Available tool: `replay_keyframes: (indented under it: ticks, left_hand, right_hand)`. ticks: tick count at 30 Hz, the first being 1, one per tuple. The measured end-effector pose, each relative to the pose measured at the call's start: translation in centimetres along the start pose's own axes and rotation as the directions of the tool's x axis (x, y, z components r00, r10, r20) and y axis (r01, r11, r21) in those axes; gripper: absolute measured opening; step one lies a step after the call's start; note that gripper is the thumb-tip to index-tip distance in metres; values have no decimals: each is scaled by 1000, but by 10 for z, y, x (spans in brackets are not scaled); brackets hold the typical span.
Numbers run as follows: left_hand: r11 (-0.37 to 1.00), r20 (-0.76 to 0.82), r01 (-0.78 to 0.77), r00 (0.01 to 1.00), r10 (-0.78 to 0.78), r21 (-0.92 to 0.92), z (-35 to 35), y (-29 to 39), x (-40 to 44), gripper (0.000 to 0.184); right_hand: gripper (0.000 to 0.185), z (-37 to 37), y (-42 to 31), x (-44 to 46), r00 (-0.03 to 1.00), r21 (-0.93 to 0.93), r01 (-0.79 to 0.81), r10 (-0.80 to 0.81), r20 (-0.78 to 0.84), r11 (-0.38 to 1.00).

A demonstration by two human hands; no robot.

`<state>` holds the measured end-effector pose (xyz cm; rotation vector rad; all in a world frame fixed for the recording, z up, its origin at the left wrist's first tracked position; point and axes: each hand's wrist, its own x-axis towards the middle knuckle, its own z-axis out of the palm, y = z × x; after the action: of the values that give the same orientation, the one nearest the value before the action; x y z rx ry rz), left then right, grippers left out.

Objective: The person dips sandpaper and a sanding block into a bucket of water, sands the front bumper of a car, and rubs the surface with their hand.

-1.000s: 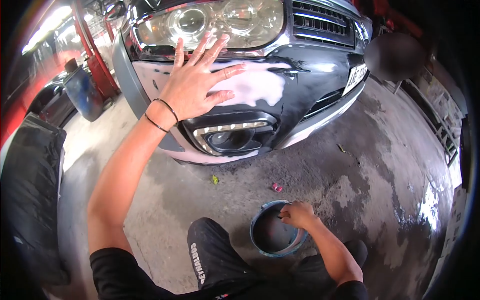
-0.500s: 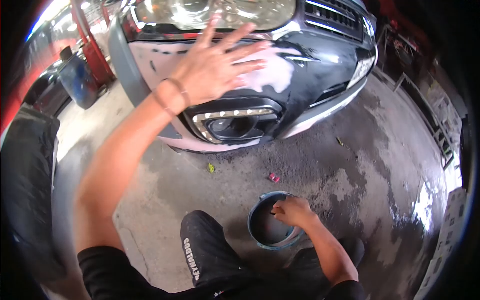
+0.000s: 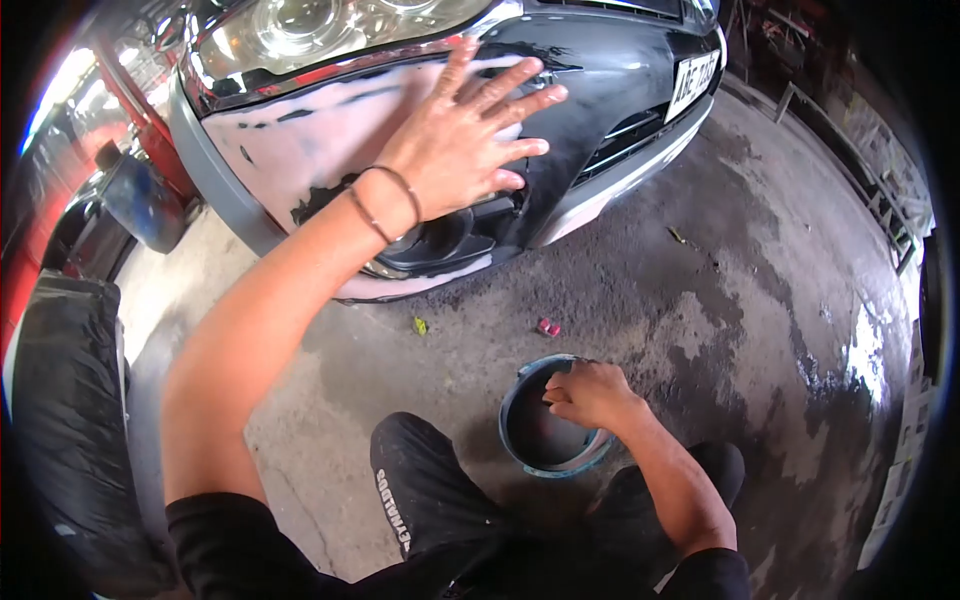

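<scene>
My left hand [image 3: 468, 145] is spread over the front bumper [image 3: 330, 125] of a dark car, fingers apart and palm towards the bodywork. Around it the bumper shows pinkish-white patches next to glossy black paint. The hand and wrist partly cover the fog lamp housing [image 3: 440, 245]. Low down between my knees, my right hand [image 3: 592, 392] hangs over a blue bucket [image 3: 560, 471] with its fingers curled together. Whatever they hold, if anything, is hidden. Murky, dark liquid seems to fill part of the bucket.
Above the bumper is the headlight [image 3: 310, 25], and a licence plate [image 3: 693, 85] sits to the right. A blue drum [image 3: 145, 205] stands at left, near a black-covered object [image 3: 75, 400]. Small yellow-green [image 3: 420, 325] and pink scraps [image 3: 548, 327] lie on the wet, stained concrete floor [image 3: 650, 270].
My left hand has shifted right and down across the bumper, now covering much of the fog lamp. My right hand stays over the bucket. The whole view has shifted slightly.
</scene>
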<state>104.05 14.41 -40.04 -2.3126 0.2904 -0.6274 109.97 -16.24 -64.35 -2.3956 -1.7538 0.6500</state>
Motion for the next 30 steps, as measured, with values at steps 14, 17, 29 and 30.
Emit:
replay_keyframes:
  ticks: [14,17,29,30]
  left_hand:
    - [659,152,456,872,-465,-598,-46,141,-142,39]
    - [-214,538,533,581,-611,-819,0,245,-153,35]
    - [-975,607,-180,763,-221,-129,38,292,-102,72]
    - [-976,489,-210,845,-215,-67,42,295,-101,77]
  right_hand:
    - [38,-33,20,8,965,456,23,99,-242,890]
    - [35,-18,21,26,917,869,248,186,-353,428]
    - [30,-23,-11,-23,989,963,108,130,-78,-248]
    - [30,-20,-11,-30,984,961,102,166,-60,-255]
